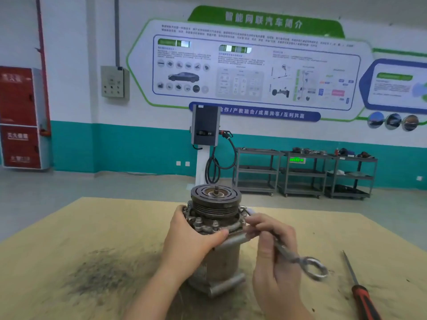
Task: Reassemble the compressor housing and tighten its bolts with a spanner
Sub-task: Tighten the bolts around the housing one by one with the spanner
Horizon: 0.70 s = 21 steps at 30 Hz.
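A grey metal compressor (221,264) stands upright on the wooden table (69,227), its dark grooved pulley (216,202) on top. Bolt heads (198,221) ring the flange below the pulley. My left hand (189,241) grips the flange from the left, thumb lying across its front edge. My right hand (275,257) holds a steel spanner (298,259) by its shaft. The spanner's far end reaches the right side of the flange, hidden behind my fingers; its ring end points toward me on the right.
A red-handled screwdriver (362,294) lies on the table at the right. A dark greasy smear (99,273) marks the table left of the compressor. Beyond the table stand a charging post (204,144) and metal shelf carts (305,174) along the wall.
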{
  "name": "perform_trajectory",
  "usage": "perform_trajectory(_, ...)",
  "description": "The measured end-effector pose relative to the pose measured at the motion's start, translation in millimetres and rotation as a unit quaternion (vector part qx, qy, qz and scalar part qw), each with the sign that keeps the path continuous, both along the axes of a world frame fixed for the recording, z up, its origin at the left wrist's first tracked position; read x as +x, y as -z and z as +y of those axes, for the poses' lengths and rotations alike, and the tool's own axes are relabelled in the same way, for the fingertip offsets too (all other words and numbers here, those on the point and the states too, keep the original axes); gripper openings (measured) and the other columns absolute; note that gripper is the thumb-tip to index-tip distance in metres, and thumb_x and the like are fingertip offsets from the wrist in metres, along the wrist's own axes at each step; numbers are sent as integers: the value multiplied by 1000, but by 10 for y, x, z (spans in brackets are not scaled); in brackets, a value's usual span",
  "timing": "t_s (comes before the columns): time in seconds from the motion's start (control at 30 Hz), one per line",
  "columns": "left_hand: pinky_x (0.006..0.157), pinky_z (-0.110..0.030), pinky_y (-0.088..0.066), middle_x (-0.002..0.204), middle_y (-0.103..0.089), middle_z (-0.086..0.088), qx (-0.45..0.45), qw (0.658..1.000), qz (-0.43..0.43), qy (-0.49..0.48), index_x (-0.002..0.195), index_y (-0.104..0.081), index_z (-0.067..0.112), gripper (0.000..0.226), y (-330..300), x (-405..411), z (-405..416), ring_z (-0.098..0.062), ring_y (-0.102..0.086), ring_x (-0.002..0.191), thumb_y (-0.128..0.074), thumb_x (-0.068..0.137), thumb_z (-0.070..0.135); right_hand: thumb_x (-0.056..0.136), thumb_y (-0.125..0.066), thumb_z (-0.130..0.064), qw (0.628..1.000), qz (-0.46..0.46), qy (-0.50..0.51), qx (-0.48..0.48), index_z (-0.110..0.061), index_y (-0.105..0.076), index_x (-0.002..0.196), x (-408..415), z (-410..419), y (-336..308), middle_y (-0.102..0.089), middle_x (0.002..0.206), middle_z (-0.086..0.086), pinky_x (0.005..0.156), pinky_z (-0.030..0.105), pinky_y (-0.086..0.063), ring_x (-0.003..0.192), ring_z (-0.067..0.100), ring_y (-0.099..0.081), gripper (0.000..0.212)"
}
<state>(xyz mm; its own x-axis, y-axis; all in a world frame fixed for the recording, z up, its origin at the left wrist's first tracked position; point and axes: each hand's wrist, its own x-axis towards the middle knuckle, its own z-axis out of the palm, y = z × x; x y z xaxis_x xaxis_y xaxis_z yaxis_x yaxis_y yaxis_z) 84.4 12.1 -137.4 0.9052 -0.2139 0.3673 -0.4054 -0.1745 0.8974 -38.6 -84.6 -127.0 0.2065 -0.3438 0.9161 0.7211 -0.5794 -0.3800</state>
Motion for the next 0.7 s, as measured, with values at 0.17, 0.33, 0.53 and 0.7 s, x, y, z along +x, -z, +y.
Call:
perform_trajectory(0.17,91,-40,-49,131,-48,-3,16,987,-13,-161,135,-34,19,118,-6,-548,-156,-28,-57,116,-74,39,75,101,-30,-5,941,-54,-175,284,-16,-50,92,-114,-102,-175,-65,68,18,53,22,-46,53,22,-55,25)
perform_trajectory(0.33,103,-56,-39,141,-41,-23,90,964,-66,-242,139,-36,-4,122,-6,-818,-168,-44,-47,123,-84,49,62,101,-27,1,913,-17,-209,349,-11,-46,89,-140,-224,-219,-62,63,16,48,21,-43,50,22,-52,26)
perform_trajectory(0.53,116,-44,-27,156,-25,-9,146,977,-62,-143,154,-10,12,139,-13,-499,226,-27,-27,143,-68,48,81,102,-28,1,909,29,-234,343,-9,-47,90,-66,-229,-188,-64,69,18,50,21,-44,52,22,-55,25)
perform_trajectory(0.7,115,-39,-35,148,-37,10,8,999,-16,31,153,-15,30,140,93,-263,325,-11,-39,136,-76,37,81,100,-29,3,913,80,-241,321,-7,-47,89,-69,-337,-233,-65,68,18,49,24,-46,52,23,-57,23)
